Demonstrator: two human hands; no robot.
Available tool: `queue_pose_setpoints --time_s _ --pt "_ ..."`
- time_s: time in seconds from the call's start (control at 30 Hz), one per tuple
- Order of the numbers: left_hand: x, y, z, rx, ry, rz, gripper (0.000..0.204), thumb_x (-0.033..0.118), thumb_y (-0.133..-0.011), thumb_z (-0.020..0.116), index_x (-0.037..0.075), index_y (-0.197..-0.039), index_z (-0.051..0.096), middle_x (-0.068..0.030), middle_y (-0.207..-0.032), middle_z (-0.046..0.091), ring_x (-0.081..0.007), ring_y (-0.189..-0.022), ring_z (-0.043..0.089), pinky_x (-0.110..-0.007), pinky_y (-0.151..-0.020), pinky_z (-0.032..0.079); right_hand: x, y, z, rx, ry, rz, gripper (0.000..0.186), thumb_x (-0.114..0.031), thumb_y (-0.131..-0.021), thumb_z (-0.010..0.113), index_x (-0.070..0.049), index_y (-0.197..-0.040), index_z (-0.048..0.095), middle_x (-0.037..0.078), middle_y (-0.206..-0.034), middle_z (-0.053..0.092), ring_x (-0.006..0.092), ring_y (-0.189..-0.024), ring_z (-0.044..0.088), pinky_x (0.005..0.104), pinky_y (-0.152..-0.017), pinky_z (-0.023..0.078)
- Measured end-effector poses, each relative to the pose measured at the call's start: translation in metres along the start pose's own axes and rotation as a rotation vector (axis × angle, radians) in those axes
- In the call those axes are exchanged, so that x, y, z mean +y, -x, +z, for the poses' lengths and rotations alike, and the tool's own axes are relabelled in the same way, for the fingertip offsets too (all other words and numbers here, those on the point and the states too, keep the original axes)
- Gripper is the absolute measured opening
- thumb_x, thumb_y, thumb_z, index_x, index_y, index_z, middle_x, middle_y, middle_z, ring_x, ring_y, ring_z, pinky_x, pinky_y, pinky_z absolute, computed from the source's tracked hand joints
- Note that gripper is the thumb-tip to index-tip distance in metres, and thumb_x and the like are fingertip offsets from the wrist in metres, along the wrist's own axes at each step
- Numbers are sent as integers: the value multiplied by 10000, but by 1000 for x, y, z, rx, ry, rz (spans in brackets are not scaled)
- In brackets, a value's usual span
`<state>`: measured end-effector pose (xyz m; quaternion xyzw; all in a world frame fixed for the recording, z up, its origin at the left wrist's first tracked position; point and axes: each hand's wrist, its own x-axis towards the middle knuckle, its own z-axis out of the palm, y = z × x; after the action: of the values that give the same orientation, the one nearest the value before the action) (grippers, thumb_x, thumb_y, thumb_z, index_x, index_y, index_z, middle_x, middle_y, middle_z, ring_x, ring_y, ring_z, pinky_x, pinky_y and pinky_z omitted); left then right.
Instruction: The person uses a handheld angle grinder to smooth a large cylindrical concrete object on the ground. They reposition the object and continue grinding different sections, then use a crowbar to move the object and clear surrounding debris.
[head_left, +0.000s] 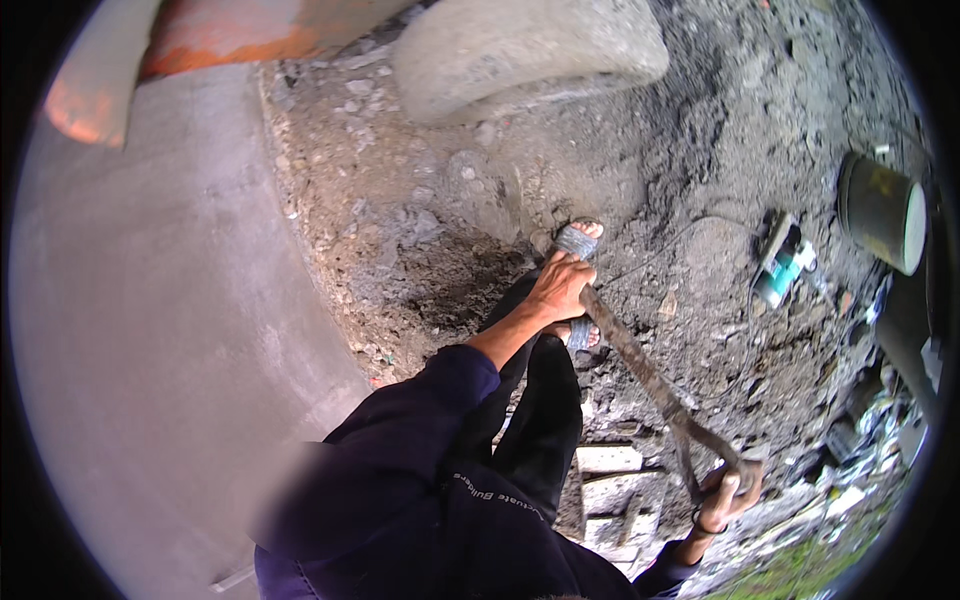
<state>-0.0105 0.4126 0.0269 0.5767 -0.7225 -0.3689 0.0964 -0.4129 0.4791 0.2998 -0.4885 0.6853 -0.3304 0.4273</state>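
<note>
A long, worn, dirt-stained shovel handle point(645, 372) slants across in front of my legs, its near right end forking into a D-shaped grip. My left hand point(562, 288) is closed around its upper left end, close to my sandalled feet. Around the forked grip my right hand point(728, 497) is wrapped, low on the right. No blade shows; that end is hidden behind my left hand and legs. Broken, dark soil point(465, 285) lies just left of my left hand.
Smooth grey concrete point(170, 280) fills the left side. At the top lies a large pale rounded block or sack point(530, 50), beside orange-stained pieces point(240, 35). To the right are a teal corded power tool point(780, 275) and a bucket point(885, 212). Pale blocks point(620, 495) lie near my legs.
</note>
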Motion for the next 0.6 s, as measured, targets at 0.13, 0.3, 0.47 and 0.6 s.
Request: queue_pose_setpoints --time_s 0.13,0.3,0.47,0.6 --pt "41 76 -57 145 -13 -6 326 175 -572 819 114 -853 666 -67 -927 680 -304 -990 646 -444 -956 441 -78 34 -33 28 329 -265 756 -776 -903 638 -28 -823 564 8 -633 545 130 -509 498 304 -487 359" --pt "81 150 -109 441 -60 -44 240 258 -690 814 160 -794 621 -33 -819 625 -291 -910 620 -436 -881 446 -160 72 -42 -122 370 -401 784 -801 -872 645 -18 -880 606 89 -673 581 234 -568 553 367 -559 432" --pt "71 165 -135 169 -14 40 269 166 -614 795 131 -862 698 -75 -864 679 -305 -935 659 -433 -878 472 -178 121 -22 -147 -60 91 705 -506 -950 750 45 -1333 533 9 -575 459 123 -456 444 306 -451 358" --pt "63 154 -141 -171 -13 99 285 174 -642 773 90 -910 726 -105 -889 733 -316 -964 701 -431 -914 487 -172 147 -23 -162 -560 658 500 -340 -1062 597 -28 -1445 521 -13 -542 370 129 -392 387 327 -362 346"
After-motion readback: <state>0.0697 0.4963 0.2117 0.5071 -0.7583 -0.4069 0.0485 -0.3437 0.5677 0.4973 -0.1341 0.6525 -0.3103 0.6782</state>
